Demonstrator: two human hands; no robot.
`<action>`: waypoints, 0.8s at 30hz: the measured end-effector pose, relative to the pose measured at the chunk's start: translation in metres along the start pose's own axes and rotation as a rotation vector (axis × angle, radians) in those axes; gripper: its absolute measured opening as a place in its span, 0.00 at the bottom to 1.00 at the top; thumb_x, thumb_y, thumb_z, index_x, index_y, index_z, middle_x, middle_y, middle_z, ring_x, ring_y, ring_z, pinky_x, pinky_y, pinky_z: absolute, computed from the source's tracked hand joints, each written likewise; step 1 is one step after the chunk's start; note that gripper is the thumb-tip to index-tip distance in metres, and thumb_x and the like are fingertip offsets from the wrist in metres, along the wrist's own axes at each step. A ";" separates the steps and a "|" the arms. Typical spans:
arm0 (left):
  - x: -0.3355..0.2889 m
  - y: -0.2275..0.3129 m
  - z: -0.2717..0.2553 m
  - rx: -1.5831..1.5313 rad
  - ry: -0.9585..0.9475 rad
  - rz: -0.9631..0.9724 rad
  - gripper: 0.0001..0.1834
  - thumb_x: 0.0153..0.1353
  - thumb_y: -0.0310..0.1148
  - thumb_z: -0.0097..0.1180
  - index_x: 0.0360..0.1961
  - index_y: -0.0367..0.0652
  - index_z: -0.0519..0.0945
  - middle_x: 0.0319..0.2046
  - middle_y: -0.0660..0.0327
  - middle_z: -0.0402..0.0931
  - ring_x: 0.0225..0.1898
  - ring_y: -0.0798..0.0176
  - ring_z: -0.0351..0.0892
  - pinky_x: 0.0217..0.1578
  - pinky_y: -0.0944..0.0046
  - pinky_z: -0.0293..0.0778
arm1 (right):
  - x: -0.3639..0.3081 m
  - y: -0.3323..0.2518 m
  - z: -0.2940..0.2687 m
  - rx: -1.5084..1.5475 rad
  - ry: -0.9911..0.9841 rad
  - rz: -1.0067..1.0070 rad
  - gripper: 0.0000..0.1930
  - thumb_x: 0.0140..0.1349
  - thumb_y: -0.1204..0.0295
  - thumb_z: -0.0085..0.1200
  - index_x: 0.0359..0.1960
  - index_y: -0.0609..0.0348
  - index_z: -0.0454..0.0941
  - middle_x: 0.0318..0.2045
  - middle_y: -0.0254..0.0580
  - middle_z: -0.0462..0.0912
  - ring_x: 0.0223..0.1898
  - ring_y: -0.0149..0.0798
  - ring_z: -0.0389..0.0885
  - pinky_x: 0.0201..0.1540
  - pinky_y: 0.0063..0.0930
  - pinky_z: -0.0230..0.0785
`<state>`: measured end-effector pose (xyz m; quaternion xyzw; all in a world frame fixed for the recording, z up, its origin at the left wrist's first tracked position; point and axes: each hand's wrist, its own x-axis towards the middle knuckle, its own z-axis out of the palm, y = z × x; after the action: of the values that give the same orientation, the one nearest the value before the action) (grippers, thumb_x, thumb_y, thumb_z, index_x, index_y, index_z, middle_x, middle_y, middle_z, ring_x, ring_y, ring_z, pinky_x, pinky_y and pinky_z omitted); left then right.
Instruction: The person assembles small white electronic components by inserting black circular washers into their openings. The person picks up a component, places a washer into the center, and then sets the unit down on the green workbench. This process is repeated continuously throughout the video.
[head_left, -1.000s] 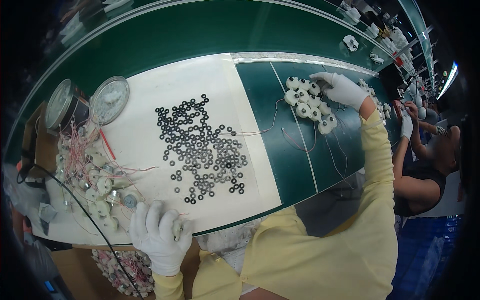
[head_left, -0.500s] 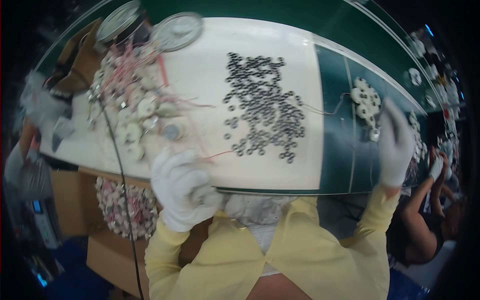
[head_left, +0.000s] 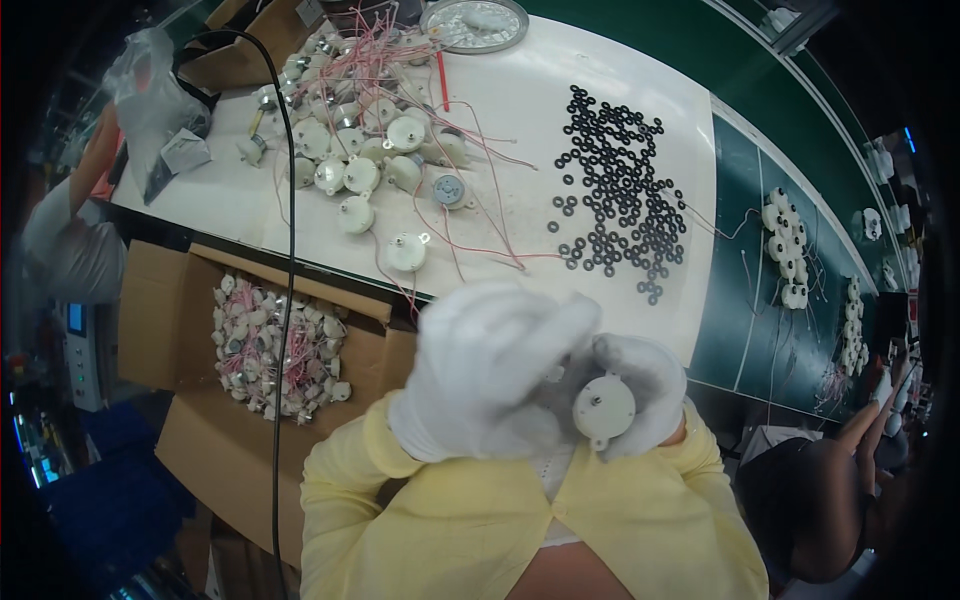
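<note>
Both my hands wear white gloves and meet in front of my chest, just off the table's near edge. My right hand (head_left: 650, 385) is closed round a small round motor (head_left: 603, 408) with a white face, a short shaft and small side lugs. Close beside it, my left hand (head_left: 495, 365) is bent toward the motor; its fingers are smeared by motion, hiding whatever may be in them. Beyond the hands, many small black rings (head_left: 622, 185) lie spread over the white tabletop. Left of the rings is a heap of similar white motors (head_left: 360, 175) with pink wires.
A cardboard box (head_left: 180, 345) full of motors stands below the table's left edge. A black cable (head_left: 290, 230) hangs down in front of it. Motors in rows (head_left: 785, 245) lie on the green surface at right. A round metal tray (head_left: 475, 25) sits behind. Other people work at both sides.
My right hand has come back from the rows of motors at right to my chest, now with a motor. My left hand has moved right to meet it. The view has shifted.
</note>
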<state>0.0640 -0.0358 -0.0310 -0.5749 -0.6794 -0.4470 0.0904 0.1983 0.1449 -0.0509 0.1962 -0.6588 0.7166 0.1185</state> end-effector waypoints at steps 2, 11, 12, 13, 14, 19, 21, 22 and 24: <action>-0.013 -0.013 -0.004 0.194 0.185 -0.038 0.30 0.50 0.27 0.64 0.59 0.37 0.78 0.39 0.57 0.79 0.37 0.49 0.80 0.37 0.52 0.76 | -0.011 -0.003 -0.008 0.000 0.016 0.037 0.49 0.40 0.82 0.80 0.70 0.62 0.71 0.43 0.48 0.87 0.45 0.45 0.89 0.49 0.34 0.78; -0.051 -0.045 -0.024 0.908 0.169 -0.527 0.12 0.61 0.36 0.71 0.45 0.49 0.88 0.44 0.57 0.85 0.44 0.49 0.82 0.45 0.52 0.77 | -0.049 -0.073 -0.071 -0.834 0.260 0.743 0.38 0.47 0.80 0.63 0.68 0.54 0.77 0.33 0.41 0.81 0.32 0.38 0.82 0.40 0.30 0.75; -0.050 -0.044 -0.021 0.890 0.146 -0.508 0.12 0.61 0.36 0.71 0.45 0.49 0.88 0.43 0.57 0.84 0.44 0.49 0.82 0.45 0.52 0.77 | -0.047 -0.079 -0.076 -0.901 0.270 0.859 0.39 0.48 0.80 0.61 0.69 0.53 0.76 0.32 0.40 0.81 0.31 0.39 0.82 0.38 0.31 0.75; -0.048 -0.043 -0.019 0.872 0.124 -0.490 0.12 0.60 0.36 0.71 0.44 0.49 0.87 0.42 0.57 0.84 0.44 0.50 0.81 0.44 0.52 0.77 | -0.046 -0.082 -0.080 -0.966 0.278 0.974 0.39 0.49 0.80 0.59 0.70 0.52 0.75 0.31 0.40 0.81 0.29 0.39 0.82 0.37 0.31 0.75; -0.046 -0.041 -0.019 0.861 0.103 -0.470 0.11 0.60 0.35 0.71 0.44 0.50 0.87 0.41 0.58 0.84 0.43 0.50 0.81 0.43 0.52 0.76 | -0.043 -0.081 -0.083 -1.118 0.190 0.936 0.39 0.50 0.80 0.59 0.71 0.51 0.73 0.30 0.40 0.81 0.29 0.41 0.82 0.37 0.33 0.76; -0.038 -0.032 -0.010 0.639 0.025 -0.340 0.15 0.58 0.33 0.72 0.46 0.49 0.84 0.36 0.61 0.80 0.41 0.53 0.79 0.41 0.53 0.74 | -0.033 -0.074 -0.090 -1.468 -0.053 0.660 0.36 0.57 0.73 0.61 0.71 0.55 0.70 0.28 0.44 0.82 0.30 0.51 0.83 0.34 0.42 0.75; -0.040 -0.034 -0.006 0.585 -0.005 -0.253 0.19 0.57 0.33 0.71 0.49 0.48 0.82 0.37 0.63 0.79 0.41 0.54 0.79 0.41 0.53 0.73 | -0.029 -0.071 -0.088 -1.399 -0.015 0.611 0.32 0.60 0.69 0.64 0.68 0.57 0.74 0.29 0.45 0.83 0.31 0.52 0.84 0.35 0.42 0.76; -0.041 -0.034 -0.005 0.603 -0.003 -0.228 0.19 0.57 0.34 0.71 0.50 0.48 0.82 0.38 0.62 0.79 0.41 0.53 0.79 0.41 0.53 0.73 | -0.026 -0.070 -0.088 -1.354 -0.004 0.627 0.30 0.61 0.66 0.65 0.66 0.59 0.75 0.30 0.46 0.84 0.32 0.52 0.84 0.35 0.41 0.76; -0.042 -0.035 -0.002 0.633 0.002 -0.175 0.19 0.58 0.34 0.71 0.50 0.48 0.81 0.40 0.62 0.79 0.42 0.53 0.79 0.42 0.52 0.73 | -0.024 -0.068 -0.087 -1.291 0.037 0.653 0.27 0.63 0.62 0.66 0.62 0.60 0.78 0.31 0.47 0.85 0.33 0.53 0.85 0.36 0.41 0.76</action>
<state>0.0465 -0.0646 -0.0741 -0.4573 -0.8313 -0.2202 0.2266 0.2379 0.2399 -0.0052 -0.1317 -0.9735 0.1868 0.0018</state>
